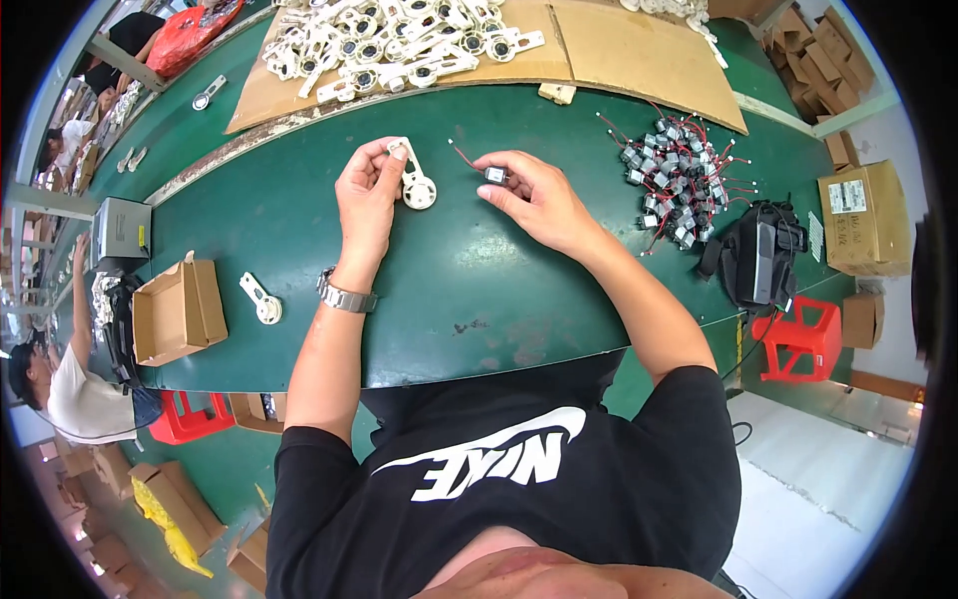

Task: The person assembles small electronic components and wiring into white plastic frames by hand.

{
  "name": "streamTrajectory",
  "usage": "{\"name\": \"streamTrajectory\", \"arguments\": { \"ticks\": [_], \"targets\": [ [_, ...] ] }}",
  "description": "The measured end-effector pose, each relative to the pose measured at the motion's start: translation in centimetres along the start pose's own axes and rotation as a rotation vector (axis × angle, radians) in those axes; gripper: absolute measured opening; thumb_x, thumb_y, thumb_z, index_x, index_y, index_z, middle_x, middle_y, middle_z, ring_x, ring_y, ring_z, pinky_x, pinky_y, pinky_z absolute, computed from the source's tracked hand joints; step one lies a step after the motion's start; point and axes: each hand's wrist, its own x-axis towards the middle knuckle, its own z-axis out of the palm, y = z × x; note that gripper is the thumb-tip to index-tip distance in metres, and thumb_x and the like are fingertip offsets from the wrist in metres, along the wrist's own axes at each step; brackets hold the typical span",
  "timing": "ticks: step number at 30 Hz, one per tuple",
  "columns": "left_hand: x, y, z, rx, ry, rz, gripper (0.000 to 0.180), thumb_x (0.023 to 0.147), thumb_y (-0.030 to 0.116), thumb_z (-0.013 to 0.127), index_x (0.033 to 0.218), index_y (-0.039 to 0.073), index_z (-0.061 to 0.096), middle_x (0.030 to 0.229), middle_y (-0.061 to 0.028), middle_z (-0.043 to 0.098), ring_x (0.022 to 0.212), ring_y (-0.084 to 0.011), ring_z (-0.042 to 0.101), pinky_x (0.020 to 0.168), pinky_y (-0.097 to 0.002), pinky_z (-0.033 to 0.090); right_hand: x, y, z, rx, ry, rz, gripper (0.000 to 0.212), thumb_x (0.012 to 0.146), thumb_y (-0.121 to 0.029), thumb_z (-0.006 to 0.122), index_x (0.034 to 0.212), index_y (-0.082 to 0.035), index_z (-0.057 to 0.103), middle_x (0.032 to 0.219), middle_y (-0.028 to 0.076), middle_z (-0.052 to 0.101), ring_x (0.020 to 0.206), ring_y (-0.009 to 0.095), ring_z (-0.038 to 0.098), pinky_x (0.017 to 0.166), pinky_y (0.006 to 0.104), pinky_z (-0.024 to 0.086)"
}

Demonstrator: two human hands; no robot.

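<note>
Between the thumb and fingers of my left hand [371, 190] is a white plastic housing [419, 192], a narrow arm with a round end hanging downward. To its right, my right hand [534, 198] pinches a small motor [495, 175] with a red wire trailing up to a white connector. The two parts are apart, both held above the green table [479, 290]. A heap of similar motors with red wires [679, 180] lies to the right. Another white housing [262, 299] rests on the table left of my left forearm.
Many white housings [389, 45] are piled on cardboard [639, 60] at the far side. An open cardboard box [180, 311] and a grey metal box [124, 230] stand left. On the right are a black bag [760, 255] and a red stool [806, 339]. Other people sit at left.
</note>
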Motion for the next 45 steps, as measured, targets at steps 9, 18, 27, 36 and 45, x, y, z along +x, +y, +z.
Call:
{"name": "streamTrajectory", "arguments": {
  "ticks": [9,18,27,36,45],
  "targets": [
    [-0.4,1.2,-0.6,-0.078,-0.224,-0.144,0.025,0.110,0.016,0.056,0.129,0.001,0.062,0.086,-0.0035,0.063,0.075,-0.0123,0.064,0.070,-0.0315,0.062,-0.2,1.4,0.6,-0.051,0.106,-0.152,0.025,0.098,-0.012,0.076,0.120,-0.003,0.068,0.104,0.008,0.070,0.077,0.014,0.066,0.070,0.0290,0.054],
    [-0.5,0.4,-0.9,0.032,-0.236,-0.064,0.017,0.110,0.020,0.060,0.112,0.004,0.058,0.091,-0.0049,0.065,0.075,-0.0121,0.066,0.065,-0.0287,0.060,0.0,1.7,0.1,-0.183,0.195,-0.308,0.026,0.092,-0.004,0.077,0.118,-0.003,0.071,0.099,0.010,0.070,0.081,0.022,0.065,0.071,0.0340,0.054],
    [-0.7,-0.1,-0.4,0.087,-0.285,0.033,0.012,0.111,0.016,0.056,0.117,0.005,0.056,0.088,-0.0024,0.061,0.072,-0.0081,0.058,0.063,-0.0259,0.056,-0.1,0.5,-0.6,-0.303,0.084,-0.422,0.024,0.090,-0.007,0.077,0.112,-0.002,0.073,0.098,0.011,0.068,0.092,0.031,0.064,0.080,0.0411,0.054],
    [-0.8,0.0,-0.4,0.104,-0.240,-0.015,0.011,0.111,0.015,0.056,0.117,0.006,0.057,0.089,-0.0012,0.060,0.076,-0.0064,0.056,0.063,-0.0230,0.053,-0.2,0.4,-0.8,-0.342,0.084,-0.417,0.024,0.089,-0.007,0.077,0.112,-0.003,0.072,0.100,0.010,0.068,0.095,0.031,0.063,0.082,0.0408,0.055],
    [-1.3,0.3,0.1,0.221,-0.250,0.035,0.017,0.112,0.021,0.057,0.116,0.005,0.058,0.090,-0.0016,0.061,0.073,-0.0069,0.056,0.064,-0.0239,0.052,0.1,0.3,-0.7,-0.304,0.196,-0.437,0.026,0.087,-0.004,0.078,0.112,-0.003,0.071,0.100,0.010,0.068,0.089,0.032,0.061,0.077,0.0427,0.053]
  ]
}}
